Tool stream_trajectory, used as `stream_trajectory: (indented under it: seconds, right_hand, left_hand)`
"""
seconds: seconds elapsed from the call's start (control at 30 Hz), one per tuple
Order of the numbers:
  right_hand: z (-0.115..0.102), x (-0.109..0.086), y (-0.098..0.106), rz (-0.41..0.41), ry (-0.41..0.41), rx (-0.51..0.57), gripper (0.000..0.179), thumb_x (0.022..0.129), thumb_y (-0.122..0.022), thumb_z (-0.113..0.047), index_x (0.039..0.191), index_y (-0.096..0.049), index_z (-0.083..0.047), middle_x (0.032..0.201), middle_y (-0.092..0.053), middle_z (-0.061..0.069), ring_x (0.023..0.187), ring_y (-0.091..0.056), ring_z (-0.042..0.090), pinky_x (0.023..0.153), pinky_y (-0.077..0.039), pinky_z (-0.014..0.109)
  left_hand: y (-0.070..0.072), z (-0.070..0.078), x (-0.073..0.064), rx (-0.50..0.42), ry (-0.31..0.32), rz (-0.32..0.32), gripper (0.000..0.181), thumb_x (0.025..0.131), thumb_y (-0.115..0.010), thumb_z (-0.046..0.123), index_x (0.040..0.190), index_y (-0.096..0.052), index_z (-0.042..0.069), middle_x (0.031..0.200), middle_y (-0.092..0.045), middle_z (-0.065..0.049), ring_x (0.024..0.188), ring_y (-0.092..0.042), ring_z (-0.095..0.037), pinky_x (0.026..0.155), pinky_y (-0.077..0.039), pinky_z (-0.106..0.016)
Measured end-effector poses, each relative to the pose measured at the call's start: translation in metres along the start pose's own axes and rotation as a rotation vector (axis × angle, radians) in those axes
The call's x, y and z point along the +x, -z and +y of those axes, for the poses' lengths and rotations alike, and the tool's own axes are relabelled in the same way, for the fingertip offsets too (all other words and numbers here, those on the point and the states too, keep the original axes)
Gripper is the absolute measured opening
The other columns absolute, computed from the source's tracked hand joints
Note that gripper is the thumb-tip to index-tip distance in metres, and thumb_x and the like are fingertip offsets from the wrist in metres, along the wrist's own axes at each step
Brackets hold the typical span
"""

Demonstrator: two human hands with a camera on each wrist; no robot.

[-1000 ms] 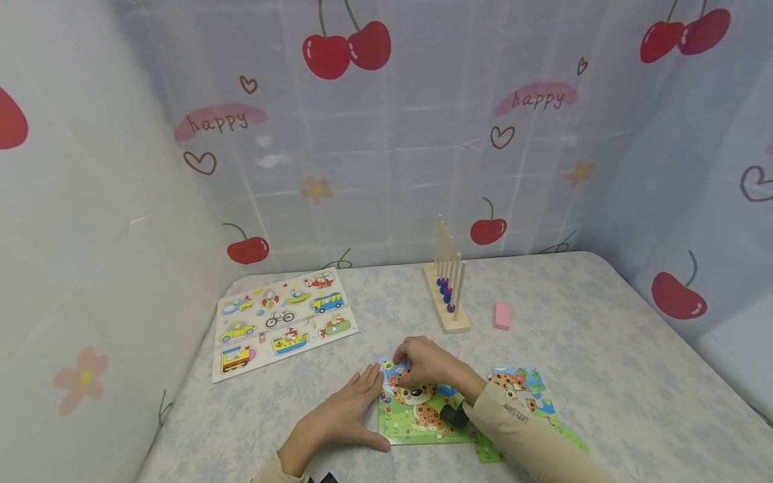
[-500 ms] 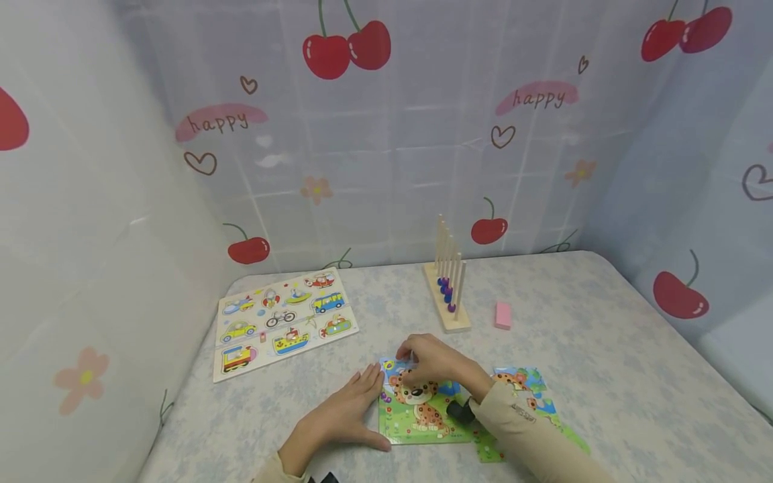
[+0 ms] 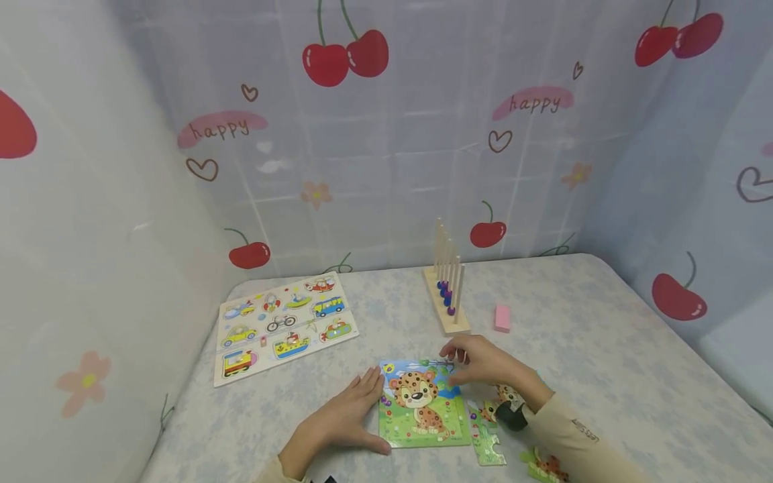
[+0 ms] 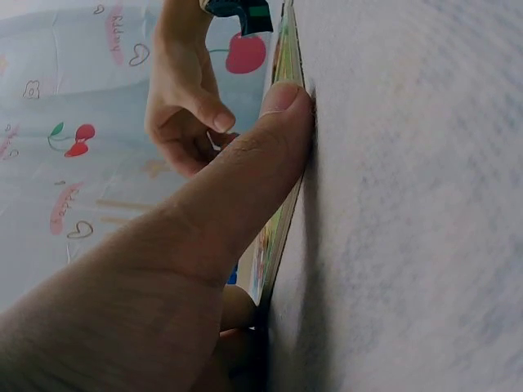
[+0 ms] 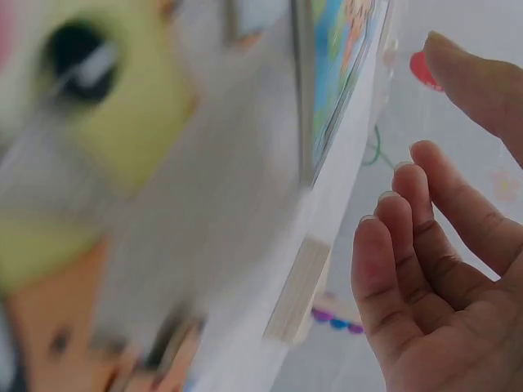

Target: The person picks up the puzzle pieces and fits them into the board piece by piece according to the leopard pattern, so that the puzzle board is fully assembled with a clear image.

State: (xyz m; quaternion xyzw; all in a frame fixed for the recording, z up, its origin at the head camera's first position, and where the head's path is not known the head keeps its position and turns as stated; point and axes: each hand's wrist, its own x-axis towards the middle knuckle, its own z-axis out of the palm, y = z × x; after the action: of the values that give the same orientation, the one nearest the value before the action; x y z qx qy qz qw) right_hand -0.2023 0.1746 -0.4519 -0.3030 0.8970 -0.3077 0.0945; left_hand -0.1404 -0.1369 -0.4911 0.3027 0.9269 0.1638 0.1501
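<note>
A square leopard jigsaw puzzle (image 3: pixel 417 419) lies flat on the table in the head view, its picture mostly in sight. My left hand (image 3: pixel 338 422) rests along its left side, fingers extended, with the thumb at the near left corner. In the left wrist view that thumb (image 4: pixel 237 175) lies against the board's edge. Over the puzzle's upper right corner is my right hand (image 3: pixel 486 362), thumb and fingers apart. The right wrist view shows those fingers (image 5: pixel 376 278) loosely bent, nothing between them and the thumb. Loose puzzle pieces (image 3: pixel 488 449) lie to the right, partly hidden by the right forearm.
A wooden vehicle peg puzzle (image 3: pixel 284 329) lies at the back left. Behind the leopard puzzle stands a wooden rack of upright rods (image 3: pixel 449 302) with purple and blue beads. A pink block (image 3: pixel 502 318) is to its right. Another puzzle piece (image 3: pixel 543 466) lies near the front.
My right hand has moved right, from the puzzle's upper left part to its upper right corner, uncovering the leopard's head. The left hand has stayed in place.
</note>
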Motion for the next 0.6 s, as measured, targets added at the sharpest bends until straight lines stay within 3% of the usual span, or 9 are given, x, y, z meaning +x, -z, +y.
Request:
stream_trajectory:
  seconds: [0.6]
  right_hand:
    - [0.060, -0.067, 0.030, -0.053, -0.146, 0.030, 0.053, 0.074, -0.084, -0.033, 0.115, -0.063, -0.008, 0.110, -0.063, 0.004, 0.088, -0.059, 0.012, 0.067, -0.051, 0.025]
  left_hand:
    - [-0.002, 0.001, 0.000, 0.022, 0.008, 0.010, 0.122, 0.069, -0.070, 0.072, 0.155, -0.020, 0.002, 0.164, -0.014, -0.014, 0.153, -0.013, -0.026, 0.124, -0.016, -0.045]
